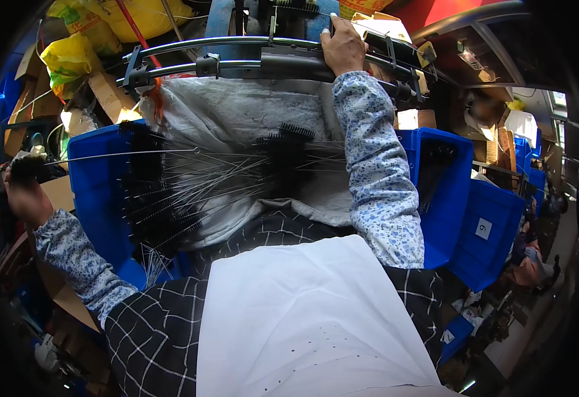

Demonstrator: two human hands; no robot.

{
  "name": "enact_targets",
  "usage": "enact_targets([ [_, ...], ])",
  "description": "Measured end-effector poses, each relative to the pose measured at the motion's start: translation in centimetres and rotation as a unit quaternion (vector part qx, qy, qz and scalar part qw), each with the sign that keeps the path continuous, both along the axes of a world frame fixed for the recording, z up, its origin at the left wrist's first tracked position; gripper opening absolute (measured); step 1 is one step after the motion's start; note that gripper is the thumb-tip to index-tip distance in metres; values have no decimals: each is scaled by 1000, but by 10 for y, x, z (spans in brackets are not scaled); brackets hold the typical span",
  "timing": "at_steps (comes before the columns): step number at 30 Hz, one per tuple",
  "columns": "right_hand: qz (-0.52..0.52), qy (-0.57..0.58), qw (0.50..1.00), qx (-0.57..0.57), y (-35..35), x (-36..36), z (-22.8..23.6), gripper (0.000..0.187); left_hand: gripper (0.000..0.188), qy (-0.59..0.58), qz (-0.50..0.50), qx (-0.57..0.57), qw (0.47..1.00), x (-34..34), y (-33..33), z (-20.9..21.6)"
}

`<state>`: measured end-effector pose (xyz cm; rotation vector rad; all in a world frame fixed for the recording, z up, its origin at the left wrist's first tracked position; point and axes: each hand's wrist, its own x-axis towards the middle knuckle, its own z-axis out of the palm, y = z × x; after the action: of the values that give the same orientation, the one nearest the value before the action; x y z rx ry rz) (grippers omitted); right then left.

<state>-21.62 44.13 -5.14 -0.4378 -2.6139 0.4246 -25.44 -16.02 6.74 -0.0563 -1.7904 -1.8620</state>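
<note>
At the far left my left hand (28, 198) is closed around the bristled end of a black wire brush (28, 170). The brush's thin twisted stem (131, 155) reaches rightward and ends in a small loop above the lap. My right hand (344, 46) rests at the machine (296, 61), its fingers curled over the right part; what they grip is hidden. Just left of those fingers a strip of black bristles (296, 5) shows at the machine. Many more black brushes (160, 192) with wire stems lie in piles across a whitish sheet (236, 109) on my lap.
Blue bins stand at my left (94, 178) and right (451, 172), with another blue bin (488, 231) beyond. Two metal rails (236, 41) cross in front. Yellow bags (71, 59) and cardboard (111, 96) lie at the far left. A person (528, 258) is at the right.
</note>
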Motion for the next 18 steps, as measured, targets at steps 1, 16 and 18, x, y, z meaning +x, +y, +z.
enact_targets([
  [1,1,0,1000,3,-1,-2,-2,39,23,2,-4,14,1000,4,3,4],
  [16,4,-45,999,19,-57,-24,20,32,26,72,70,-315,944,-9,64,5],
  [18,9,-23,999,36,-51,-19,17,32,26,81,73,-354,929,-7,75,4],
])
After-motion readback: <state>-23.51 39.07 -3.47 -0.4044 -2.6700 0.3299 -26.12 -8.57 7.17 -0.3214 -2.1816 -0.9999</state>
